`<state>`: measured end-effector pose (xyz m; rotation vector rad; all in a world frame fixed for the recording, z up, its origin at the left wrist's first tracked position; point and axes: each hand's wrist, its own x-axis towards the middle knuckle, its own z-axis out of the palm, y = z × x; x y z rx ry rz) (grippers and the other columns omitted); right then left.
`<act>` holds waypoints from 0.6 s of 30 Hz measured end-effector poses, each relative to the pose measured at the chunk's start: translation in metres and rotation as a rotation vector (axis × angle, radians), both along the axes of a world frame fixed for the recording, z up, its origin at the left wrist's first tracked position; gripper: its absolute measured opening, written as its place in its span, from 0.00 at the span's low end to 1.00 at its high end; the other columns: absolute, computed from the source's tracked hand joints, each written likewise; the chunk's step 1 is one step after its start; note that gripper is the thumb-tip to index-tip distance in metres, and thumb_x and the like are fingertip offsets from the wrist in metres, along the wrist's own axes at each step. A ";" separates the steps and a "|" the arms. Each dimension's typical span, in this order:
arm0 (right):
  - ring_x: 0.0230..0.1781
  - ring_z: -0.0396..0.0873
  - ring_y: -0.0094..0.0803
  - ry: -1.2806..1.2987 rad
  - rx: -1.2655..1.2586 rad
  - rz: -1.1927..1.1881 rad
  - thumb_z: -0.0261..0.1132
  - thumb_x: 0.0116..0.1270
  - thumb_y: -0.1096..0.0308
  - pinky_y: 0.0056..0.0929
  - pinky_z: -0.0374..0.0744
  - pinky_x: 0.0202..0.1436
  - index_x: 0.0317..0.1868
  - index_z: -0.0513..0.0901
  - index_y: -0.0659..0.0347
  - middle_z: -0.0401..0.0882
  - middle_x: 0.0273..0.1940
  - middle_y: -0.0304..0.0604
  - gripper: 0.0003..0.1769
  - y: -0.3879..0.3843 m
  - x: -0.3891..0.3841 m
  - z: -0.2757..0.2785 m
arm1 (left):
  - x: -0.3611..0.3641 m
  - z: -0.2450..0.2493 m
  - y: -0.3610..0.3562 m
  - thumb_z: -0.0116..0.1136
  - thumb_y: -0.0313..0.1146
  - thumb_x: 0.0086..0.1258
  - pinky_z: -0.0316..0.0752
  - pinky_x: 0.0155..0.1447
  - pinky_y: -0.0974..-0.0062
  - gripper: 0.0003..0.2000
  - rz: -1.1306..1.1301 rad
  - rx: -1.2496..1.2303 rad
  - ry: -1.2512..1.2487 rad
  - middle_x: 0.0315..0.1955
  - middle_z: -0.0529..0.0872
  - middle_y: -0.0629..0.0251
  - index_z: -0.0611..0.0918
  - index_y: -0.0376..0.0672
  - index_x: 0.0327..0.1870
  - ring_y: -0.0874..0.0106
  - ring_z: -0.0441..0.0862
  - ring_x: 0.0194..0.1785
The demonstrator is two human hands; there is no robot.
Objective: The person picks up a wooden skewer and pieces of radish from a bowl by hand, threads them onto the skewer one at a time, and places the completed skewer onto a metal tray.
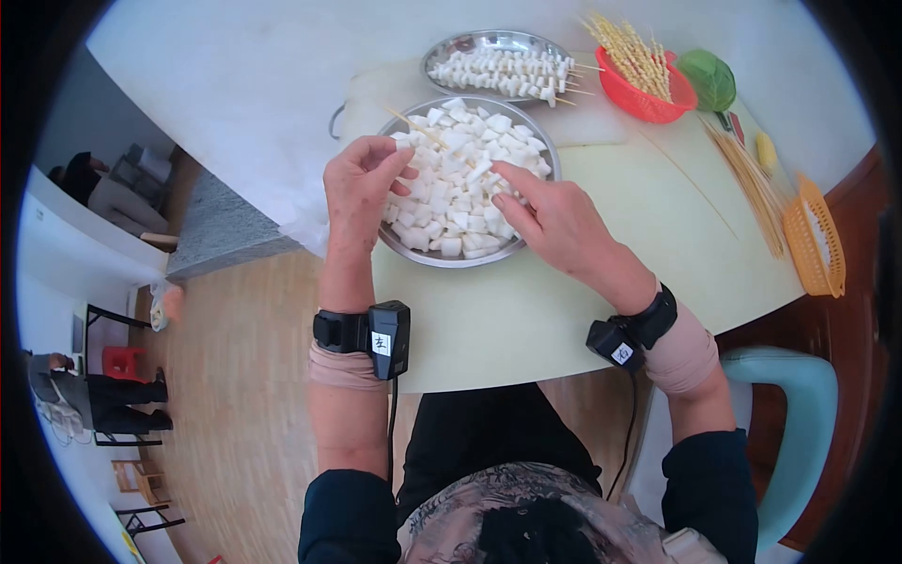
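Observation:
A round metal basin [451, 261] is heaped with cut white food chunks [456, 211]. Over its left side, my left hand [362, 183] is closed in a pinch, with a thin bamboo skewer [418, 127] at its fingertips and a white piece beside them. My right hand [559, 221] reaches over the basin's right side, its thumb and index finger bent around a small white chunk [480, 171]. Both hands are close above the heap, a short gap between them. Black wrist devices are strapped to both forearms.
Behind the basin, an oval metal tray [437, 86] bears filled white skewers [507, 73]. To its right stand a red basket [648, 111] of yellowish skewers, a green cabbage [707, 80], loose bamboo skewers [747, 183] and a yellow basket [816, 240]. A teal chair [799, 414] stands at right.

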<state>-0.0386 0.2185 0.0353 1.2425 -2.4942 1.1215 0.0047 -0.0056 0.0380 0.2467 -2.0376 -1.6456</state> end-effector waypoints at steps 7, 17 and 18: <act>0.26 0.79 0.51 0.004 0.037 0.048 0.57 0.67 0.61 0.44 0.76 0.31 0.54 0.76 0.58 0.79 0.23 0.53 0.18 -0.001 0.004 -0.002 | -0.001 -0.004 -0.012 0.60 0.24 0.64 0.82 0.39 0.79 0.11 0.098 0.266 0.181 0.32 0.85 0.54 0.78 0.27 0.44 0.69 0.85 0.34; 0.24 0.78 0.49 0.066 0.060 0.074 0.59 0.66 0.62 0.40 0.75 0.29 0.55 0.77 0.60 0.78 0.22 0.53 0.19 0.000 0.004 -0.006 | -0.002 -0.006 -0.016 0.59 0.22 0.64 0.83 0.39 0.78 0.12 0.156 0.292 0.241 0.32 0.84 0.54 0.77 0.26 0.46 0.69 0.85 0.33; 0.24 0.78 0.49 0.066 0.061 0.074 0.59 0.66 0.62 0.40 0.75 0.29 0.55 0.77 0.60 0.78 0.22 0.53 0.19 0.000 0.004 -0.005 | -0.003 -0.007 -0.017 0.60 0.22 0.64 0.83 0.39 0.78 0.12 0.160 0.290 0.246 0.32 0.84 0.54 0.77 0.26 0.46 0.70 0.85 0.33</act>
